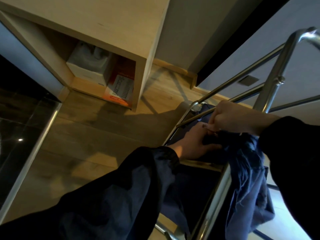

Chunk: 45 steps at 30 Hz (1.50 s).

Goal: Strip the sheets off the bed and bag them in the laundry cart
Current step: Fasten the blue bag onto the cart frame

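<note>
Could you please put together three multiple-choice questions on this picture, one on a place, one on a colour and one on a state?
1. Where does the orange and white box stand?
A. In the open wooden cubby
B. On a bed
C. On a chair

2. What colour is the fabric that hangs from the hands?
A. White
B. Blue
C. Red

3. How is the right hand?
A. Flat and open on the floor
B. Fingers curled, gripping the fabric
C. Out of view

Answers:
1. A: the box sits inside the cubby at floor level, beside a white box.
2. B: the cloth draped below the hands is plainly blue.
3. B: the hand is closed like a fist on the top of the fabric.
</note>
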Each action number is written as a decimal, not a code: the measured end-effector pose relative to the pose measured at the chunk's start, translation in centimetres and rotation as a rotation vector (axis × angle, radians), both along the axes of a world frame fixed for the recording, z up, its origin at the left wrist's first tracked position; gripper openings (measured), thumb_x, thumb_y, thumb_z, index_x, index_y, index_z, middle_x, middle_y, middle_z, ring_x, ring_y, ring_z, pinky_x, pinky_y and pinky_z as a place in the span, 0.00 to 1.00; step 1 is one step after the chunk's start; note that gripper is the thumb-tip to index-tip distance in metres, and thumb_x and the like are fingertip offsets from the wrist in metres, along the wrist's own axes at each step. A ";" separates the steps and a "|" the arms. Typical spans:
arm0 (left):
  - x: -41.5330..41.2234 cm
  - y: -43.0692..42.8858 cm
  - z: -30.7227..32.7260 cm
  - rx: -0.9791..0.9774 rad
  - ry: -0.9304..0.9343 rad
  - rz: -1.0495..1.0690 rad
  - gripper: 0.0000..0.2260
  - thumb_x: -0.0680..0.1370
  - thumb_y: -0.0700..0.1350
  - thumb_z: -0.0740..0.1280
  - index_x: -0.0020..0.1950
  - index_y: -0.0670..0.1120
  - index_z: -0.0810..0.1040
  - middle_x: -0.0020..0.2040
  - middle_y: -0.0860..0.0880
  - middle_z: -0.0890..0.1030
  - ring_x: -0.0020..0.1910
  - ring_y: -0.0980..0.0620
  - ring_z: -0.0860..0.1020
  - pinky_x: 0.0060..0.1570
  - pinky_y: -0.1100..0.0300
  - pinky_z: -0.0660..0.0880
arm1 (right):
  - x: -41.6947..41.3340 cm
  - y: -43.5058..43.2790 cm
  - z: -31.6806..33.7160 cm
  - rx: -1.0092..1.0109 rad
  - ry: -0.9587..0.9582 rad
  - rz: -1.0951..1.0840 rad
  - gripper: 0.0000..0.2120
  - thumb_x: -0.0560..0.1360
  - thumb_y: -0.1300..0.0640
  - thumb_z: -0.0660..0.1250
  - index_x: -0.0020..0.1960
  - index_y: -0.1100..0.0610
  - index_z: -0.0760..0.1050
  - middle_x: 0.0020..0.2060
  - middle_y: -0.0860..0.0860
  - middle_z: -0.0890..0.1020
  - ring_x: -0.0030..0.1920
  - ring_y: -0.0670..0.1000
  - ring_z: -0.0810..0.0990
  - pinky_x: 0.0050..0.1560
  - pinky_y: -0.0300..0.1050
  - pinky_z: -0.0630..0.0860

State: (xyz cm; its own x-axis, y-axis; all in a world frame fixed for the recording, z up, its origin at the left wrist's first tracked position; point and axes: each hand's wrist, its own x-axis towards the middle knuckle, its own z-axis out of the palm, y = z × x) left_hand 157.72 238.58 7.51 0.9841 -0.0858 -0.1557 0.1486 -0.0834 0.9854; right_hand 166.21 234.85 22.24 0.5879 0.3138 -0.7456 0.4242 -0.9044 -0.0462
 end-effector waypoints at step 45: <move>-1.2 1.3 2.3 0.183 -0.164 -0.077 0.10 0.78 0.33 0.60 0.58 0.38 0.73 0.56 0.37 0.79 0.55 0.38 0.77 0.51 0.48 0.73 | -2.8 -2.1 -0.4 0.061 -0.364 0.406 0.06 0.71 0.58 0.65 0.36 0.55 0.73 0.29 0.45 0.63 0.38 0.51 0.67 0.40 0.41 0.63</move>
State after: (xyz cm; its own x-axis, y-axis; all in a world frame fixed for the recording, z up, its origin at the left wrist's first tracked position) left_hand 156.49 239.91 9.78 0.9892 -0.1461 -0.0144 -0.0255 -0.2676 0.9632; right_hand 163.42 232.72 21.83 0.6271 0.6055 -0.4901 0.7371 -0.6647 0.1220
